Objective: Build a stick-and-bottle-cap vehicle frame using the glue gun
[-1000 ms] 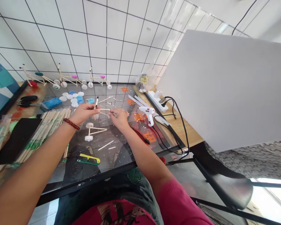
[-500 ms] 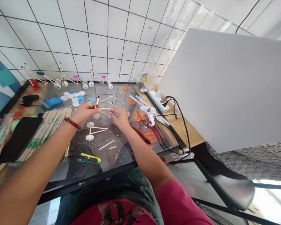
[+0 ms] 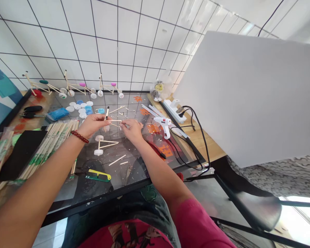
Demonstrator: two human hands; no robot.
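Stick frame (image 3: 116,120) of thin pale wood, held just above the middle of a dark glass-topped table (image 3: 134,172), b/w a person's two bare hands.

Nearest: the wearer's jeans (image 3: 119,210) and magenta shirt (image 3: 196,224), at the table edge. Just past it lies a green-and-yellow tool (image 3: 98,175), then two loose sticks (image 3: 117,160) amid pale scraps. Farther in, a flat triangle of sticks (image 3: 99,144) w/ a white wheel at each end of its short side. To the left, bagged bundles of sticks (image 3: 50,143) next to a black sheet (image 3: 22,153).

Next, the hands. Left hand (image 3: 94,124), w/ a red bead bracelet (image 3: 79,136) at the wrist, grips the frame's left end — a black-tipped stick (image 3: 107,113) juts up by the fingers. Right hand (image 3: 132,130) pinches the other end b/w thumb and fingertips. To its right, a white glue gun (image 3: 162,121) lies on the table.

Beyond: a blue packet (image 3: 57,113), white & blue caps (image 3: 83,105), and a white power strip (image 3: 174,111) at right. Farthest — three wheeled stick models (image 3: 82,84) in a row along a white tiled wall (image 3: 105,44).
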